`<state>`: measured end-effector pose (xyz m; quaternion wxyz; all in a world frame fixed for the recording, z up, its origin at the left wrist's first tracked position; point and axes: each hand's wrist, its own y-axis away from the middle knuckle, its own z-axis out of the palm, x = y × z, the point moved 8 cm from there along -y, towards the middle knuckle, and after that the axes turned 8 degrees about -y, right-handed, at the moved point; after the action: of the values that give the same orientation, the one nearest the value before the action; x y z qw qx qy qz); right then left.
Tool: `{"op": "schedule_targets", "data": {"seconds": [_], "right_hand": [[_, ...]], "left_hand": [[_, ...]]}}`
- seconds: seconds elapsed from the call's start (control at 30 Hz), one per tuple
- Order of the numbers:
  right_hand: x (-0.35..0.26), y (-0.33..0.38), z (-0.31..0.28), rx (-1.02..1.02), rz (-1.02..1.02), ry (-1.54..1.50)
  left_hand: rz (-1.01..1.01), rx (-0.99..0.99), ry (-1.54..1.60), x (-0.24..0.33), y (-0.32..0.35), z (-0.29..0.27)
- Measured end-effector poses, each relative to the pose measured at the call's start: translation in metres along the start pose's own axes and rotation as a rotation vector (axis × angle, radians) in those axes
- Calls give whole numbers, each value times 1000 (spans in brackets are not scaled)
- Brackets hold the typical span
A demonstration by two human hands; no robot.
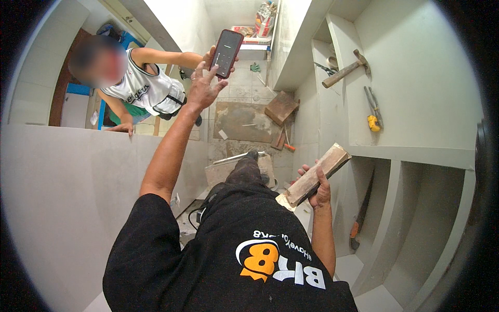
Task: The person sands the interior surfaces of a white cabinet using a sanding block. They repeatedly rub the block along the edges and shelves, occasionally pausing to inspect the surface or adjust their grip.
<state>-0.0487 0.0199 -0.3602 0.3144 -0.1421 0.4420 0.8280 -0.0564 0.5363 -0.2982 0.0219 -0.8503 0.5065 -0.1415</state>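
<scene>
My left hand (204, 92) reaches forward with its fingers spread, one fingertip at the screen of a dark phone in a red case (227, 54). Another person's hand (210, 56) holds that phone up from behind. Down at my right side, my right hand (320, 190) is wrapped round a short, thick length of wood (318, 176), light on its upper face and darker along one edge. The wood tilts up and away to the right. Part of my right hand is hidden behind it.
A person in a white sleeveless top (148, 91) stands beyond the low wall (88, 171) at left. On the right-hand shelving lie a hammer (349, 69) and a yellow-handled tool (373, 112); a saw (359, 218) leans in a lower compartment. A wooden block (280, 107) sits on the floor ahead.
</scene>
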Motion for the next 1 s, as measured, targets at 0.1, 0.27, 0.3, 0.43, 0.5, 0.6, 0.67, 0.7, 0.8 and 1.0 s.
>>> {"op": "schedule_targets", "data": {"seconds": [0.1,0.27,0.3,0.43,0.5,0.6,0.67,0.7,0.8,1.0], "right_hand": [[-1,0,0,-3,-1,-3],[-6,8,5,21,-25,-9],[-9,9,3,22,-46,-6],[-15,4,7,-25,-121,69],[-22,9,12,-22,-189,107],[-24,22,21,-12,-201,67],[-24,16,20,-151,-281,118],[-24,11,25,-229,-354,186],[-35,1,80,-209,-481,392],[-80,83,172,-193,-775,413]], "left_hand": [[21,22,-30,25,8,-5],[-138,444,572,-1,21,-35],[-273,502,835,-19,33,-36],[-605,-446,367,-104,172,161],[-327,-834,210,-46,232,182],[-206,-819,219,-2,240,189],[-77,-807,512,78,200,176],[-13,-864,715,130,183,139],[403,-677,1103,236,142,1],[652,-566,1024,317,143,-106]]}}
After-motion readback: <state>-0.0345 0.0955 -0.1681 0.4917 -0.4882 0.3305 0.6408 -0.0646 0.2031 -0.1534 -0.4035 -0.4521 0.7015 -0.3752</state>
